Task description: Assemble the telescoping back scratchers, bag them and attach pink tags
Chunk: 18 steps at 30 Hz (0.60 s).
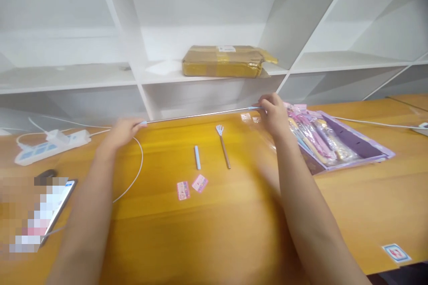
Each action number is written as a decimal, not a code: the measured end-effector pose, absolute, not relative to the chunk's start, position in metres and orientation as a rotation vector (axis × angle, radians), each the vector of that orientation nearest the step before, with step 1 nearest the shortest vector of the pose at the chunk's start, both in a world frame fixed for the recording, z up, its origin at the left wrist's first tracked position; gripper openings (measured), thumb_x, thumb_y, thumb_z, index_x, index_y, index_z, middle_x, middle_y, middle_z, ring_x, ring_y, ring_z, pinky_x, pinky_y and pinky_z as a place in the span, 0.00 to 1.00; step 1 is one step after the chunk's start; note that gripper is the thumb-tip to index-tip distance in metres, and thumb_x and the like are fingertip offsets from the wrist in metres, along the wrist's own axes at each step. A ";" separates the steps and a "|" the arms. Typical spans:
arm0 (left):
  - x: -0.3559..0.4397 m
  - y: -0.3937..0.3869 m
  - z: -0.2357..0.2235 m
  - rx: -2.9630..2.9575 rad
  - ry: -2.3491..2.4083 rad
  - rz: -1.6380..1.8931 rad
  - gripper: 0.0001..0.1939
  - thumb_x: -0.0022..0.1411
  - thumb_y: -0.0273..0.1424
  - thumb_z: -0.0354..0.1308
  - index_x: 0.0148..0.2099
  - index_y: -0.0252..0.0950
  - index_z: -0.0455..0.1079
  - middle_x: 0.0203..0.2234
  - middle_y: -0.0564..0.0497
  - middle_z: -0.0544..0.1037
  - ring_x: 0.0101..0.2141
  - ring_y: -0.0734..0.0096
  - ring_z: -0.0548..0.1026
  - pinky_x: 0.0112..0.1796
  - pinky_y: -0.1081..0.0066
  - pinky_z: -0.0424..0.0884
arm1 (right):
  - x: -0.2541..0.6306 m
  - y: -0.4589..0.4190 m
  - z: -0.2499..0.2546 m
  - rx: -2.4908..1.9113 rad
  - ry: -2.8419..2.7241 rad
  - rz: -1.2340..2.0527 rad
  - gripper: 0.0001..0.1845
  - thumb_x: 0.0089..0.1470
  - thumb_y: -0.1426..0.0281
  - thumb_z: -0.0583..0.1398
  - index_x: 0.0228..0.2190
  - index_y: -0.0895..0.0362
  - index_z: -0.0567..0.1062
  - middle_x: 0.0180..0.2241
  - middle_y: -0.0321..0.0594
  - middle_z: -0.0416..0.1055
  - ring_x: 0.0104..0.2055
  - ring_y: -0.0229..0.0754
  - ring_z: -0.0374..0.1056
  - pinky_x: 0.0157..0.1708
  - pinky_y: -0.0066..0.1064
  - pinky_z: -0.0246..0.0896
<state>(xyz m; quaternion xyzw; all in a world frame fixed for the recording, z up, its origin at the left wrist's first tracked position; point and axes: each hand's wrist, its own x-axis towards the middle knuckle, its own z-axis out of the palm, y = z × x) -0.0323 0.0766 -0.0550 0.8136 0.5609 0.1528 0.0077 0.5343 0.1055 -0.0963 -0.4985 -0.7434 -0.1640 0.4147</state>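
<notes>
A person's left hand [123, 130] and right hand [272, 113] stretch a thin telescopic rod [200, 115] to full length above a yellow wooden tabletop [234, 222], each hand pinched shut on one pale-blue end. The rod hangs level in the air at the tabletop's far edge, just in front of the white shelving [140, 75].

Drawn out this far, the slender metal sections look easy to bend or pull apart — a harder tug from either hand would likely do it. The right forearm also passes close over an open purple box [364, 142] of wrapped, similar pieces, which a careless sweep could drag along.

Below the rod lie a small rake-shaped head on a wooden handle [223, 144], a short blue cap [197, 157] and two pink cards [192, 187], all apart from one another. At left, a white power strip [50, 144] with a trailing white cable [135, 173], and a phone [56, 213] near the edge. A taped brown parcel [227, 61] rests on a shelf behind; the room is pale and evenly lit.
</notes>
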 end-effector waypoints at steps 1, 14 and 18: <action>-0.031 0.077 -0.057 2.538 1.760 0.476 0.24 0.73 0.50 0.47 0.41 0.41 0.78 0.38 0.46 0.86 0.38 0.60 0.78 0.40 0.69 0.65 | 0.534 0.106 -0.098 -1.261 -1.864 -0.402 0.12 0.66 0.64 0.55 0.34 0.52 0.76 0.45 0.47 0.73 0.47 0.52 0.68 0.49 0.44 0.65; -0.018 0.083 -0.069 2.737 1.755 0.317 0.15 0.72 0.33 0.52 0.49 0.38 0.80 0.46 0.40 0.79 0.48 0.53 0.76 0.50 0.60 0.69 | 0.543 0.119 -0.124 -1.292 -1.856 -0.319 0.09 0.64 0.64 0.58 0.37 0.53 0.78 0.42 0.50 0.72 0.45 0.55 0.69 0.46 0.46 0.66; -0.010 0.072 -0.062 2.791 1.962 0.346 0.14 0.72 0.32 0.54 0.50 0.39 0.81 0.46 0.39 0.81 0.51 0.47 0.76 0.50 0.56 0.69 | 0.541 0.122 -0.124 -1.332 -1.845 -0.334 0.11 0.65 0.62 0.60 0.38 0.54 0.81 0.42 0.50 0.73 0.45 0.55 0.70 0.47 0.44 0.66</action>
